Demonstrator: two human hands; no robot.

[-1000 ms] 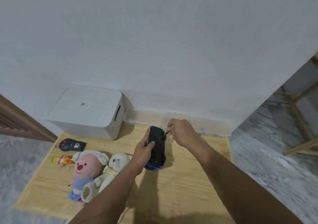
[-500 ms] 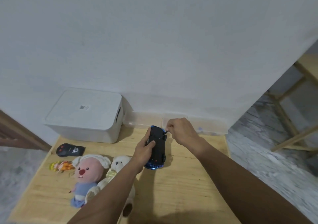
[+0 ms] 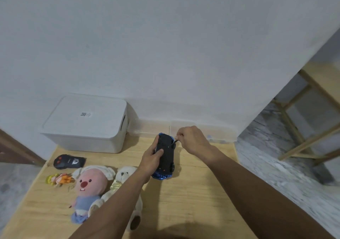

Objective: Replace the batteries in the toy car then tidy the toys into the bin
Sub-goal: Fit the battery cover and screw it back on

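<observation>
Nearest me on the wooden table (image 3: pixel 193 202), to the left, lie the soft toys: a pink-faced plush (image 3: pixel 88 189) in a blue outfit on its back, and a cream teddy bear (image 3: pixel 125 181) just beside it on the right, partly under my left forearm; a small orange and yellow figure (image 3: pixel 58 179) lies at the plush's left. A little farther, my left hand (image 3: pixel 151 157) grips the toy car (image 3: pixel 166 156), thumb on its black underside and fingers curled round its left edge; the car is upside down, its blue body against the table, lengthways from near to far. My right hand (image 3: pixel 191 140) sits at the car's far right corner, fingers pinching a thin dark screwdriver (image 3: pixel 174 142) whose tip meets the underside. Left of the car, well apart, lies a black remote control (image 3: pixel 69 161). Farther still, a white lidded bin (image 3: pixel 86 124) stands at the far left against the wall; clear plastic boxes (image 3: pixel 184 128) line the wall just beyond my right hand.
</observation>
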